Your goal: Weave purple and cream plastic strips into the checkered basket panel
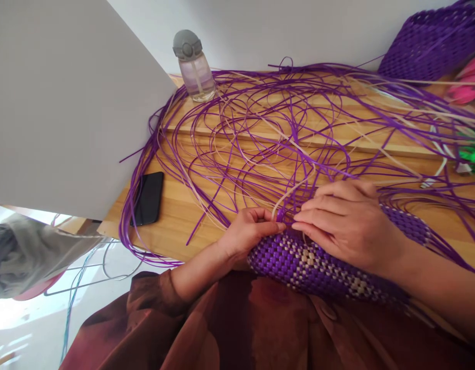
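Note:
A half-woven piece [287, 262] of purple strips with cream pattern spots rests against my lap at the table edge. My left hand [256, 226] pinches its upper edge, thumb and index finger pressed together beside a cream strip [295, 191] that rises from the weave. My right hand [341, 221] lies over the same edge just to the right, fingers bent together with the tips near the left thumb. What the right fingertips hold is hidden. Long loose purple strips [206, 169] fan out from the weave across the wooden table.
A clear bottle with a grey lid [194, 67] stands at the back. A black phone [149, 198] lies at left, partly under strips. A purple woven basket [433, 43], a pink bundle [468, 82] and a white cable [439, 149] are at right. A grey panel [68, 103] rises left.

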Demonstrator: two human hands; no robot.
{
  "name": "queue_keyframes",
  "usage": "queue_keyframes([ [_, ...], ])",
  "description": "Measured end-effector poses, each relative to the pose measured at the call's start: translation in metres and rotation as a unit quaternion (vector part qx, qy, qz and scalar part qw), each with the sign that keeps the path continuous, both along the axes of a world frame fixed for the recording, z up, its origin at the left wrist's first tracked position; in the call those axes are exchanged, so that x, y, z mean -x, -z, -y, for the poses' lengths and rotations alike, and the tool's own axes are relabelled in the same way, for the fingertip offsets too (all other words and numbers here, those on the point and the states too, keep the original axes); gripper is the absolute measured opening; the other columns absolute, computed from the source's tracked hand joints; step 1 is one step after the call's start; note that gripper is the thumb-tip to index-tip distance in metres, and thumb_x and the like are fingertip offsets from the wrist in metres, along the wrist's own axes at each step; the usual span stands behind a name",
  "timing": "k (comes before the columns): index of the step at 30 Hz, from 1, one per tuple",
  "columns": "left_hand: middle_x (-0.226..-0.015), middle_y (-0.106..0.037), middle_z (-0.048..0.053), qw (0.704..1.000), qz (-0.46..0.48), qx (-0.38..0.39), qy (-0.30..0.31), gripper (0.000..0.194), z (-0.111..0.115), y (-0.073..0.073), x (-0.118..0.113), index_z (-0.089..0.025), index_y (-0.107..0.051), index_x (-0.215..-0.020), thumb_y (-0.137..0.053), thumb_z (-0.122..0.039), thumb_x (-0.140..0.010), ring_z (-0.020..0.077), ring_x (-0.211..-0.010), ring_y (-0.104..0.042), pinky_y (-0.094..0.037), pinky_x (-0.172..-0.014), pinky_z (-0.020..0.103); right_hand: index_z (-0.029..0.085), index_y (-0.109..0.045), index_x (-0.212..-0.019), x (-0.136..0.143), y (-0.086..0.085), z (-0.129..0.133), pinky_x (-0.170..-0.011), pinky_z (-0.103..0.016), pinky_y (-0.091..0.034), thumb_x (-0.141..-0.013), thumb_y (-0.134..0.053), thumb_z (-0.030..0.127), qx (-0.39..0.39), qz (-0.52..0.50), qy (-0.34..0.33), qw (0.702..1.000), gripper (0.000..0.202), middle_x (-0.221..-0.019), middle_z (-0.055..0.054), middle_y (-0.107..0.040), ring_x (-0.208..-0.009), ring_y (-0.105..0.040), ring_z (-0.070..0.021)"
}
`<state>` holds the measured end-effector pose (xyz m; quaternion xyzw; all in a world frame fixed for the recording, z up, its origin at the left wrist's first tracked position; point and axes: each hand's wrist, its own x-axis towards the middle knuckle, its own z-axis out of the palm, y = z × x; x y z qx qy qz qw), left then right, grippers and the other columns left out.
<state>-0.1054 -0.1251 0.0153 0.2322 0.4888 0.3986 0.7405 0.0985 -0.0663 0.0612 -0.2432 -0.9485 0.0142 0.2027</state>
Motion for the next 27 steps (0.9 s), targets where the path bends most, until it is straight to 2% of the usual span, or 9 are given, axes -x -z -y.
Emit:
queue_keyframes([
  [3, -0.059, -0.062, -0.003, 1.000, -0.011, 0.001, -0.008, 0.029, 0.000, 0.000, -0.001, -0.013, -0.062, -0.068, -0.086, -0.025, -0.058, 0.0060, -0.047, -0.051, -0.035, -0.049, 0.021, 0.022, -0.071, -0.083, -0.005, 0.004, 0.015, -0.087, -0.044, -0.033, -0.095, -0.061, 0.031, 0.008, 0.040, 0.035, 0.999, 0.017, -0.086, -0.003, -0.071, -0.097, -0.054, -0.0263],
  [7, -0.059, -0.063, -0.003, 0.999, -0.028, -0.002, -0.025, 0.029, 0.001, 0.000, 0.000, -0.014, -0.062, -0.066, -0.087, -0.024, -0.056, 0.0064, -0.047, -0.052, -0.035, -0.049, 0.021, 0.020, -0.061, -0.072, -0.001, 0.008, 0.029, -0.078, -0.040, -0.029, -0.097, -0.055, 0.024, 0.130, 0.019, 0.029, 0.991, 0.026, -0.073, -0.001, -0.063, -0.087, -0.051, -0.0223],
  [12, -0.059, -0.064, -0.001, 0.999, -0.031, 0.004, -0.017, 0.031, 0.000, 0.002, 0.003, -0.013, -0.063, -0.067, -0.088, -0.026, -0.055, 0.0068, -0.047, -0.052, -0.036, -0.048, 0.021, 0.019, -0.057, -0.072, -0.006, -0.005, 0.042, -0.073, -0.036, -0.031, -0.099, -0.051, 0.027, 0.212, 0.030, 0.018, 0.977, 0.028, -0.071, -0.001, -0.060, -0.075, -0.050, -0.0175],
  [14, -0.059, -0.064, -0.002, 0.999, -0.039, 0.007, -0.012, 0.032, -0.001, 0.003, 0.004, -0.013, -0.063, -0.069, -0.088, -0.028, -0.055, 0.0068, -0.046, -0.052, -0.036, -0.047, 0.021, 0.020, -0.062, -0.079, -0.009, -0.017, 0.050, -0.076, -0.035, -0.036, -0.099, -0.051, 0.026, 0.240, 0.022, -0.006, 0.971, 0.023, -0.077, -0.001, -0.064, -0.076, -0.055, -0.0166],
  [17, -0.058, -0.063, -0.003, 0.999, -0.048, -0.002, -0.004, 0.034, -0.001, 0.003, 0.005, -0.013, -0.062, -0.070, -0.089, -0.029, -0.056, 0.0069, -0.047, -0.052, -0.037, -0.049, 0.022, 0.022, -0.067, -0.092, -0.009, -0.033, 0.061, -0.085, -0.031, -0.046, -0.098, -0.050, 0.021, 0.294, 0.002, -0.056, 0.954, 0.018, -0.108, -0.004, -0.070, -0.097, -0.064, -0.0165],
  [19, -0.061, -0.064, -0.002, 0.999, -0.046, -0.012, -0.002, 0.035, -0.001, 0.003, 0.005, -0.013, -0.062, -0.071, -0.089, -0.029, -0.056, 0.0077, -0.050, -0.055, -0.039, -0.052, 0.022, 0.024, -0.067, -0.097, -0.005, -0.035, 0.063, -0.092, -0.027, -0.048, -0.097, -0.049, 0.019, 0.338, -0.003, -0.083, 0.937, 0.019, -0.123, -0.003, -0.068, -0.110, -0.064, -0.0153],
  [21, -0.063, -0.065, -0.001, 0.999, -0.039, -0.019, -0.005, 0.035, 0.001, 0.002, 0.005, -0.013, -0.062, -0.070, -0.090, -0.028, -0.056, 0.0079, -0.053, -0.056, -0.041, -0.054, 0.022, 0.025, -0.068, -0.097, 0.001, -0.031, 0.060, -0.094, -0.026, -0.049, -0.097, -0.050, 0.019, 0.365, -0.023, -0.086, 0.927, 0.019, -0.119, -0.001, -0.070, -0.110, -0.065, -0.0146],
  [25, -0.060, -0.062, -0.002, 0.999, -0.023, -0.024, -0.015, 0.036, 0.003, 0.003, 0.005, -0.013, -0.062, -0.071, -0.091, -0.027, -0.054, 0.0071, -0.050, -0.054, -0.039, -0.053, 0.021, 0.025, -0.071, -0.088, 0.012, -0.012, 0.040, -0.084, -0.031, -0.051, -0.093, -0.059, 0.025, 0.358, -0.112, 0.055, 0.925, 0.014, -0.091, -0.001, -0.073, -0.090, -0.066, -0.0166],
  [27, -0.060, -0.063, -0.002, 0.999, -0.014, -0.025, -0.015, 0.036, 0.004, 0.004, 0.004, -0.013, -0.061, -0.072, -0.090, -0.027, -0.056, 0.0072, -0.050, -0.054, -0.038, -0.053, 0.021, 0.025, -0.073, -0.085, 0.016, -0.005, 0.030, -0.078, -0.031, -0.051, -0.091, -0.062, 0.026, 0.380, -0.121, 0.126, 0.908, 0.012, -0.086, 0.000, -0.074, -0.083, -0.067, -0.0164],
])
